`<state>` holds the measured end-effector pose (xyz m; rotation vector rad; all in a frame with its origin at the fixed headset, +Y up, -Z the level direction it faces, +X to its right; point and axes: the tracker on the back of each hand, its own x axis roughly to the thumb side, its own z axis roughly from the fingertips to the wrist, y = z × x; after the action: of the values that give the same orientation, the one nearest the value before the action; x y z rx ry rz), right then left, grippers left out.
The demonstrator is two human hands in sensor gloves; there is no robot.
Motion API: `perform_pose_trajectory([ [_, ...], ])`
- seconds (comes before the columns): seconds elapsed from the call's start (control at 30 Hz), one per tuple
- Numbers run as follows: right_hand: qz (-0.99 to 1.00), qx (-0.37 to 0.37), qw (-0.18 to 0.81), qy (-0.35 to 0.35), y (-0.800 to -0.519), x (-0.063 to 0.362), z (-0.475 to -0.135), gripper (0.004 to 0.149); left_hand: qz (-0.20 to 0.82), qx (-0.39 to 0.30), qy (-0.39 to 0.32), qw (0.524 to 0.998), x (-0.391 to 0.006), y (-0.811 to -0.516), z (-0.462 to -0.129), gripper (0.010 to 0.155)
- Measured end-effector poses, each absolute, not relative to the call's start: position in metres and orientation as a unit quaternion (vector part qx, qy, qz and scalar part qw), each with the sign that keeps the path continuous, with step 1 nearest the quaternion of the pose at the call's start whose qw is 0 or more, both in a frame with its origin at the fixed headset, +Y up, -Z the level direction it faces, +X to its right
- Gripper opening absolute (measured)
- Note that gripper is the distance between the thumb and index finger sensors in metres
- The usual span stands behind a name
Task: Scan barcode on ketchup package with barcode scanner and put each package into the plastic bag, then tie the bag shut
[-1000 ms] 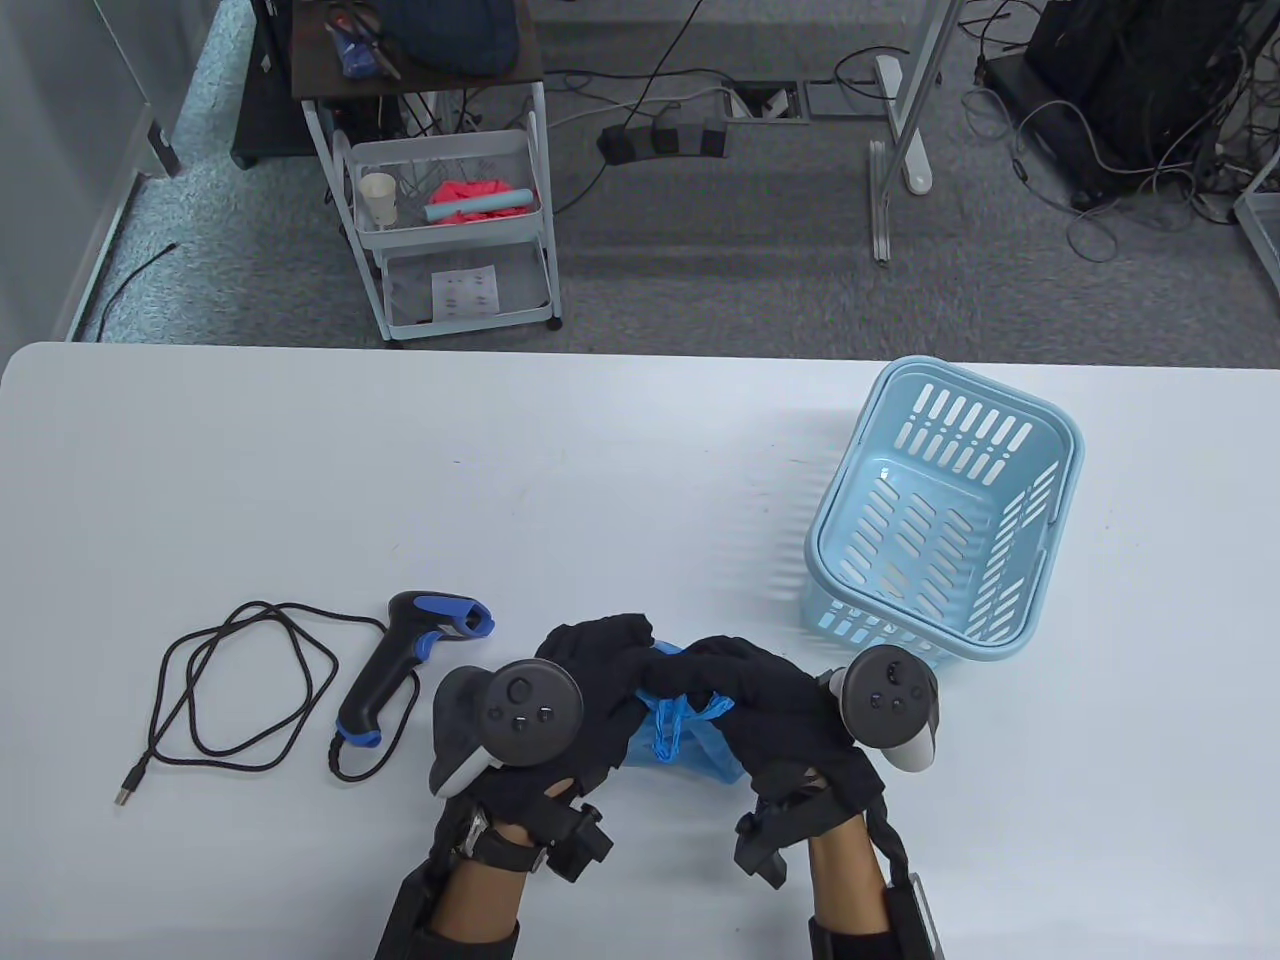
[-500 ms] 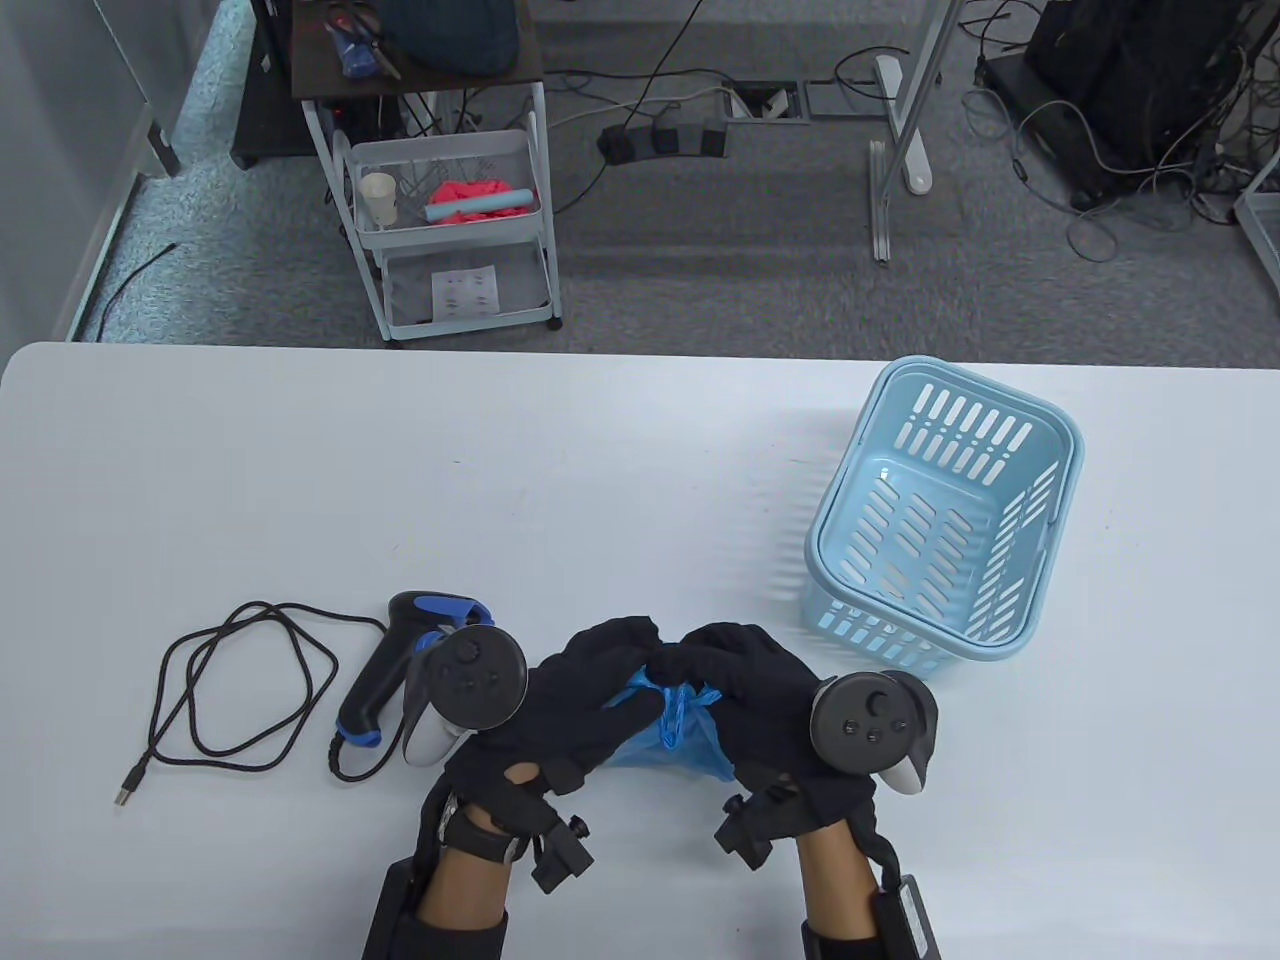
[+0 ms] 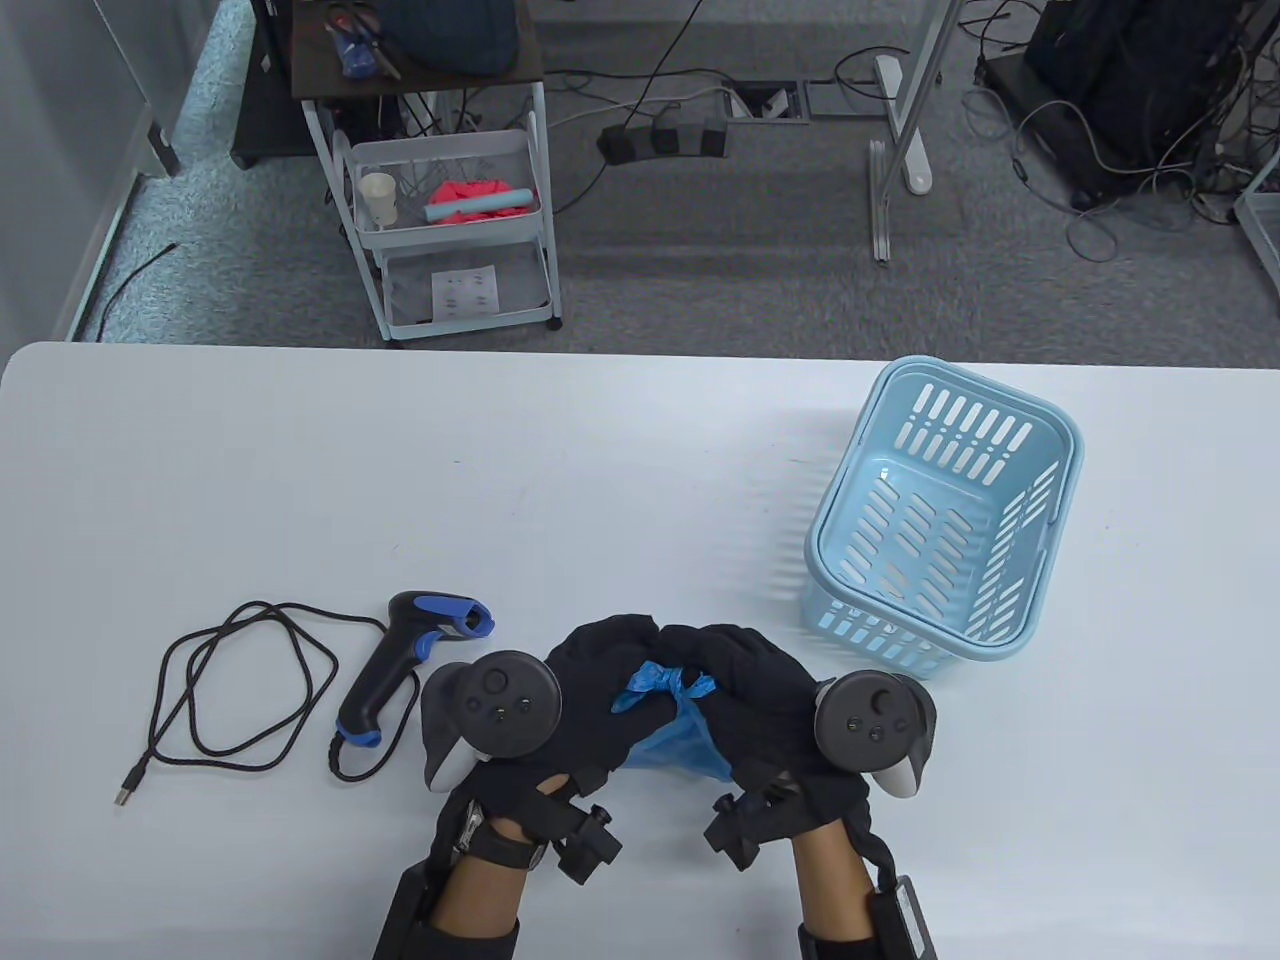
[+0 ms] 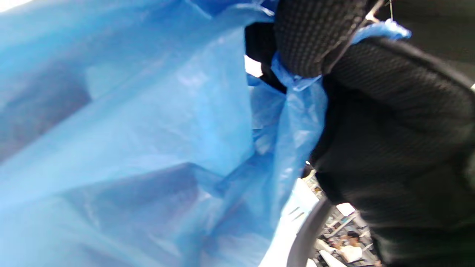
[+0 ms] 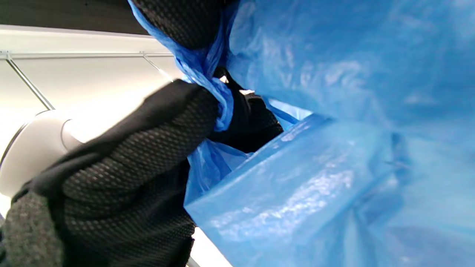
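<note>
A blue plastic bag (image 3: 680, 745) lies at the table's front edge between both hands. Its twisted handles (image 3: 662, 682) stick up where the fingertips meet. My left hand (image 3: 600, 670) pinches one handle, and my right hand (image 3: 725, 665) pinches the other. In the left wrist view the blue plastic bag (image 4: 141, 141) fills the frame, with a handle strip (image 4: 297, 81) squeezed between black gloved fingers (image 4: 315, 40). The right wrist view shows a twisted handle (image 5: 207, 74) running between gloved fingers (image 5: 148, 148) beside the bag (image 5: 334, 148). The bag's contents are hidden. The black and blue barcode scanner (image 3: 400, 660) lies to the left.
The scanner's black cable (image 3: 240, 680) coils on the table at the left. A light blue slotted basket (image 3: 940, 530) stands at the right, close behind my right hand. Beyond the table's far edge stands a white cart (image 3: 450, 210).
Both hands have shifted and turned around the bag's handles. The left hand swung left and came back. The handles now stick up higher between the fingertips.
</note>
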<state>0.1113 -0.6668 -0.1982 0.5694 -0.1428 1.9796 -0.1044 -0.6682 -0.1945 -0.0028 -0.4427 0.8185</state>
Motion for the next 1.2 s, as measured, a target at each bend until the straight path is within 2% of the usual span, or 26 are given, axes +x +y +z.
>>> perform_pose_trajectory([
  [0.13,0.822,0.234,0.516,-0.060,-0.667,0.111,-0.198,0.039,0.330,0.055,-0.204,0.920,-0.099,-0.663,-0.189,0.046],
  [0.33,0.822,0.252,0.509,-0.050,-0.666,0.110,-0.199,0.040,0.247,0.104,-0.181,0.946,-0.094,-0.662,-0.185,0.045],
  [0.67,0.824,0.278,0.492,-0.045,-0.666,0.110,-0.198,0.039,0.214,0.122,-0.148,0.958,-0.093,-0.664,-0.186,0.046],
  [0.9,0.813,0.307,0.494,-0.020,-0.665,0.111,-0.199,0.035,0.234,0.107,-0.137,0.957,-0.097,-0.666,-0.190,0.046],
  [1.2,0.836,0.292,0.463,-0.035,-0.666,0.110,-0.199,0.034,0.386,0.018,-0.172,0.906,-0.104,-0.671,-0.198,0.044],
])
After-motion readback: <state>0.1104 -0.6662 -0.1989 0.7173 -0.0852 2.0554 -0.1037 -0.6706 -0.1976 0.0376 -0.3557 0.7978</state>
